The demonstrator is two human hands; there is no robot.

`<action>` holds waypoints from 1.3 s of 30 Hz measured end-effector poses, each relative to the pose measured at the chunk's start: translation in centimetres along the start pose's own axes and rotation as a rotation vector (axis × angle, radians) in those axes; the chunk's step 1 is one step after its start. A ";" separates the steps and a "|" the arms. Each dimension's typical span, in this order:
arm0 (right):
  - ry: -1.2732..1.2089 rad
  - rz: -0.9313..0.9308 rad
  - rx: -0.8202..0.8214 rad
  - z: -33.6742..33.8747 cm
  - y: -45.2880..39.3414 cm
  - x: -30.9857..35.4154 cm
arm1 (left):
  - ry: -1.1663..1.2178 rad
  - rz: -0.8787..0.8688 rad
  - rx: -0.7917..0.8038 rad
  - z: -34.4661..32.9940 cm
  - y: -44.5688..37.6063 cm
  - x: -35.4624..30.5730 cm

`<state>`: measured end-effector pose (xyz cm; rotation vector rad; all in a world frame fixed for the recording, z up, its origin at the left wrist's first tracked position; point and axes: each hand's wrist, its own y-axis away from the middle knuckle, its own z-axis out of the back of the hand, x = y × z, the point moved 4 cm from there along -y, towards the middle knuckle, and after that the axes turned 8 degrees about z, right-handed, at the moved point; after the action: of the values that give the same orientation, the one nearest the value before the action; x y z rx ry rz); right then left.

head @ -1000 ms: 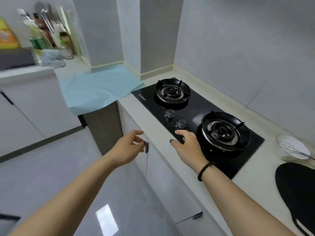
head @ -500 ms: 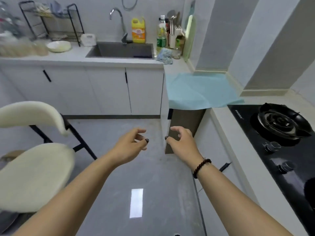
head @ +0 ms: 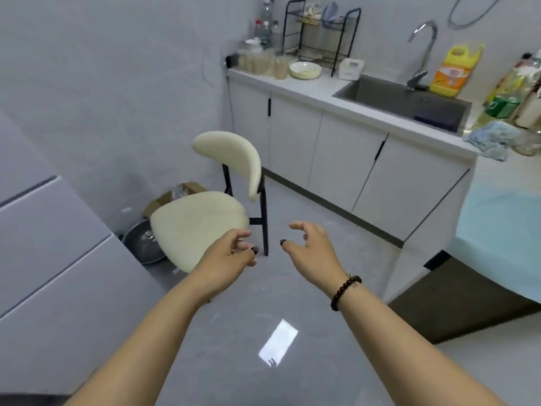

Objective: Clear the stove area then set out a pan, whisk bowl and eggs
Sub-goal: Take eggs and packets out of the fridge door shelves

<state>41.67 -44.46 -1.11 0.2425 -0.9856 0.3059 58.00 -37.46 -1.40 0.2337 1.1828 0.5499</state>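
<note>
My fingers (head: pixel 243 244) are loosely curled on both sides and grip nothing: the left hand (head: pixel 227 257) and the right hand (head: pixel 311 249) hang side by side over bare grey floor, thumbs turned toward each other, with a bead bracelet (head: pixel 345 291) on the right wrist. Neither hand touches anything. Beyond the left hand stands a cream chair (head: pixel 202 221), its seat just past my knuckles and its back facing the cabinets. Behind the seat, down on the floor against the wall and beside the grey fridge (head: pixel 44 259), lies what I take to be the pan (head: pixel 143 243), dark, round and under a glass lid, partly hidden by the seat; I cannot see a handle, so I cannot give its long axis. It lies ahead and to the left of my fingers and lower than them, so the left hand is plainly nearer, and I judge that the reach has to go down round the seat's left edge. A cardboard box (head: pixel 172 197) sits just behind it. Farther off, on the counter (head: pixel 316 89) left of the sink (head: pixel 407 101), a pale bowl (head: pixel 305 70) rests in front of a black wire rack (head: pixel 319 36). I see no eggs.
</note>
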 end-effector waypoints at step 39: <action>-0.254 0.216 0.875 -53.7 1.4 36.3 | 0.497 0.405 -1.207 52.1 16.8 30.8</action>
<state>101.64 -19.89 1.06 0.9911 -1.0812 0.9181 109.46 -1.44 0.67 -0.7539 1.0748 1.6381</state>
